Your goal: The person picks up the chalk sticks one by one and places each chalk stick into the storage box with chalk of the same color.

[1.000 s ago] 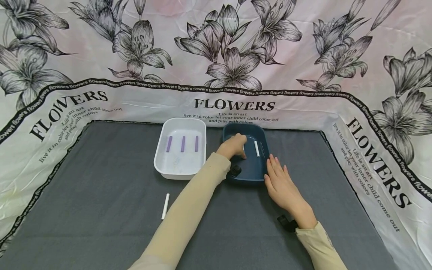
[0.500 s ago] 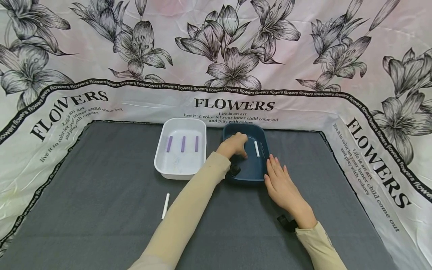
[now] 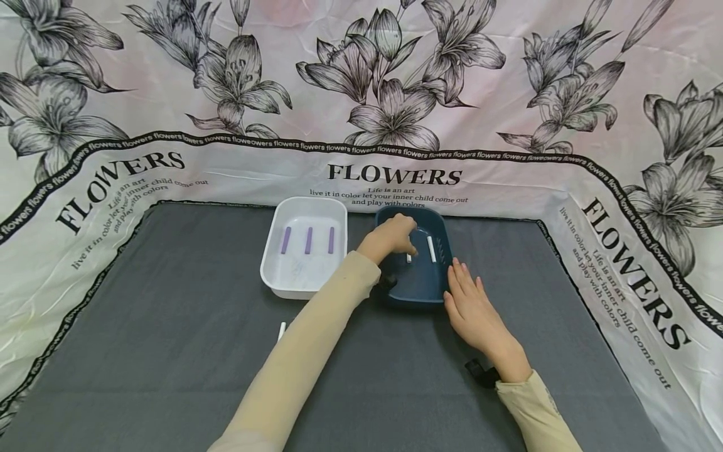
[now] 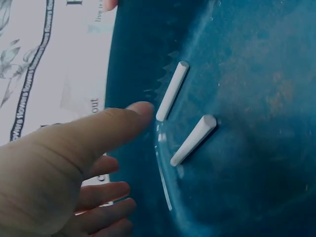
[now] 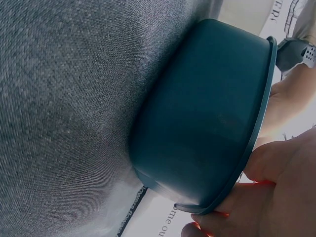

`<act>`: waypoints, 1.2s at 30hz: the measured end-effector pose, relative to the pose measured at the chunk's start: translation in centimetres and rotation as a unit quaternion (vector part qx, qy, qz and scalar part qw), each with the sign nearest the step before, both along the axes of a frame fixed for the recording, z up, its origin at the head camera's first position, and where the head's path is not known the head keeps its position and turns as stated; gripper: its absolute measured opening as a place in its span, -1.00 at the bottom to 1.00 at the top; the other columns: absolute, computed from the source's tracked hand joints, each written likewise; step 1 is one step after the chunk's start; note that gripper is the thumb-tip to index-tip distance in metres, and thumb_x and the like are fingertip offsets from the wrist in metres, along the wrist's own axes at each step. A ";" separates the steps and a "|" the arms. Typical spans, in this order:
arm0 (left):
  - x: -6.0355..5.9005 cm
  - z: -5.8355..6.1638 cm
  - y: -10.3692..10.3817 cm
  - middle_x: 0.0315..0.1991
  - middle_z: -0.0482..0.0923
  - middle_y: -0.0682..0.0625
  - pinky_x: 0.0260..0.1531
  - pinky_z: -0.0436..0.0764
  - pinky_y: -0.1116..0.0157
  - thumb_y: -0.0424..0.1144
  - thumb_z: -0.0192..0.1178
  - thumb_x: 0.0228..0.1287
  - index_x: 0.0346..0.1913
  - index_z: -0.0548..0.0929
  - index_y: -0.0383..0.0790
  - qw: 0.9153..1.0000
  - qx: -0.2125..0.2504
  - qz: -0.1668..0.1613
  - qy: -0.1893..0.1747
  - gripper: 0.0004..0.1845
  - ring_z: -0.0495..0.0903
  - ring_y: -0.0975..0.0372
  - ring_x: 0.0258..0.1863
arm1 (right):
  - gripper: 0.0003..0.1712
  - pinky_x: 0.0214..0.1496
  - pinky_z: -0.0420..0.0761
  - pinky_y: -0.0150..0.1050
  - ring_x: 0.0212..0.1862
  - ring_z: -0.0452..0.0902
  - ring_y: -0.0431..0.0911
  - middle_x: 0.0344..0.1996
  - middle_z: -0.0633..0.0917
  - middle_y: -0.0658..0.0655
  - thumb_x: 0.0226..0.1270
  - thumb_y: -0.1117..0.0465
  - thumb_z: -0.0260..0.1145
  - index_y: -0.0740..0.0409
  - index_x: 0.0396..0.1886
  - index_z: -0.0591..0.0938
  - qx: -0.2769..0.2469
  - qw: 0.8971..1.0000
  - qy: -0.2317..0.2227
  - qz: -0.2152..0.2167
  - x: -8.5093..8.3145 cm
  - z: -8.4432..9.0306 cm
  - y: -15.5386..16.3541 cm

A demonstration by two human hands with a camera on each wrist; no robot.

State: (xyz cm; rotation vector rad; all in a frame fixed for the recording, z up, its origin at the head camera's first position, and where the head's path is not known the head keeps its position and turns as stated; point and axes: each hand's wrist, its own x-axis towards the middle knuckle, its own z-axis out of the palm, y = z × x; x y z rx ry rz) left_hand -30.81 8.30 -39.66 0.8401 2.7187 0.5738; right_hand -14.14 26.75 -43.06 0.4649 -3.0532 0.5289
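My left hand [image 3: 391, 237] hovers inside the dark blue tray [image 3: 417, 301], fingers relaxed and holding nothing. In the left wrist view the left hand [image 4: 89, 148] has its thumb close to two white sticks [image 4: 172, 91] [image 4: 193, 140] lying on the blue tray [image 4: 256, 98] floor. The head view shows these white sticks [image 3: 431, 248] [image 3: 409, 257] just right of my fingers. My right hand [image 3: 471, 307] lies flat on the grey cloth, fingertips against the tray's right front rim. The right wrist view shows the right hand [image 5: 276, 197] touching the blue tray [image 5: 197, 123] rim.
A white tray [image 3: 282, 285] to the left of the blue one holds three purple sticks [image 3: 308, 240]. One more white stick [image 3: 280, 329] lies on the grey cloth [image 3: 169, 326], partly behind my left sleeve. Flowered sheets wall in the cloth on three sides.
My left hand has let go of a white stick, which now lies in the blue tray, and has drawn slightly back. The right hand has stayed put.
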 end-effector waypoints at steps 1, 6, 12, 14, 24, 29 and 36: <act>0.0 0.2 -0.2 0.28 0.46 -0.17 0.12 0.55 0.15 -0.09 0.40 0.24 0.36 0.47 -0.30 1.000 0.000 -0.002 0.002 -0.32 0.53 0.05 0.18 | -0.33 0.49 -0.15 0.26 0.56 -0.24 0.22 0.56 -0.08 0.35 0.62 0.17 -0.09 0.47 0.53 0.02 0.000 1.000 -0.001 0.000 0.0 0.0 0.0; 0.1 1.1 -1.3 0.26 0.49 -0.17 0.15 0.52 0.17 -0.04 0.25 0.38 0.34 0.47 -0.33 0.999 -0.023 -0.017 0.027 -0.40 0.52 0.07 0.19 | -0.32 0.50 -0.17 0.25 0.57 -0.26 0.21 0.57 -0.10 0.33 0.63 0.17 -0.09 0.44 0.54 -0.02 0.000 1.000 -0.006 -0.002 0.0 0.0 0.0; 0.1 2.0 -3.1 0.27 0.48 -0.16 0.25 0.43 0.16 0.02 0.18 0.42 0.35 0.46 -0.31 0.996 -0.057 -0.024 0.061 -0.40 0.46 0.07 0.26 | -0.32 0.50 -0.15 0.25 0.56 -0.23 0.23 0.56 -0.08 0.34 0.63 0.17 -0.09 0.44 0.54 -0.01 0.003 1.000 -0.001 -0.002 -0.2 0.0 0.1; 0.2 2.3 -3.6 0.29 0.45 -0.17 0.27 0.42 0.17 0.04 0.16 0.42 0.36 0.45 -0.30 0.995 -0.065 -0.023 0.066 -0.39 0.44 0.06 0.27 | -0.33 0.50 -0.14 0.25 0.56 -0.24 0.22 0.56 -0.08 0.34 0.63 0.17 -0.10 0.45 0.53 0.00 0.002 1.000 -0.001 -0.002 -0.3 0.1 0.1; 1.0 3.0 -6.8 0.50 0.15 -0.26 0.44 0.17 0.12 0.06 0.12 0.45 0.47 0.26 -0.37 0.997 -0.054 -0.011 0.049 -0.26 0.15 -0.02 0.49 | -0.33 0.50 -0.17 0.24 0.57 -0.28 0.19 0.57 -0.11 0.32 0.63 0.17 -0.10 0.45 0.53 0.00 -0.002 1.000 -0.009 0.001 -0.5 0.1 0.2; 1.3 2.7 -8.6 0.51 0.14 -0.23 0.44 0.19 0.12 0.05 0.13 0.46 0.48 0.26 -0.37 0.998 -0.026 -0.013 0.053 -0.27 0.14 0.01 0.49 | -0.33 0.50 -0.16 0.24 0.56 -0.25 0.22 0.57 -0.10 0.32 0.63 0.16 -0.10 0.45 0.53 0.00 -0.002 1.000 -0.007 0.003 -0.6 0.1 0.2; 2.5 2.8 -11.4 0.50 0.16 -0.24 0.42 0.22 0.10 0.03 0.14 0.45 0.48 0.26 -0.37 0.999 0.013 -0.010 0.036 -0.27 0.17 0.00 0.48 | -0.33 0.50 -0.16 0.25 0.57 -0.27 0.21 0.56 -0.09 0.34 0.63 0.15 -0.12 0.46 0.53 0.01 -0.002 1.000 -0.006 0.003 -0.7 0.2 0.2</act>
